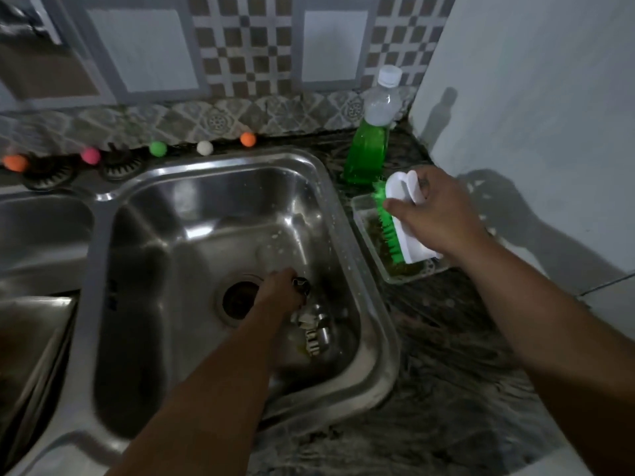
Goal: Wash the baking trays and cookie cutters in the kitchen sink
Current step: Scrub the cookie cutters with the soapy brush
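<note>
Evidently, the fingers of the right hand (434,214) are curled round the white back of a scrubbing brush (402,218), thumb on the near side, so that the green bristles are turned down and to the left, toward a clear shallow dish (369,235) on the counter. The brush is held just over or in that dish; whether the bristles touch its greenish residue cannot be told. It is judged that the bristles are being loaded with soap there, since a bottle of green liquid (369,146) stands just behind the dish.

The left hand (280,292) is reached down into the sink (206,187), beside the drain (239,298). Its fingers are bent over a small metal object, probably one of the cookie cutters (314,329), which lie in a blurred cluster on the basin floor at the near right of the drain; a firm grip is likely but not clearly shown. A cutter is presumably being lifted or steadied for scrubbing.

No baking tray can be made out with certainty; a steel surface at the far left may be a second basin or a tray.

Between dish and basin only the raised sink rim lies, so the brush has a short path over that edge. The basin floor left of the drain is open, while the right wall stands close to the cutters. Behind the sink, small coloured balls (158,148) line the ledge, well apart from both hands.
</note>
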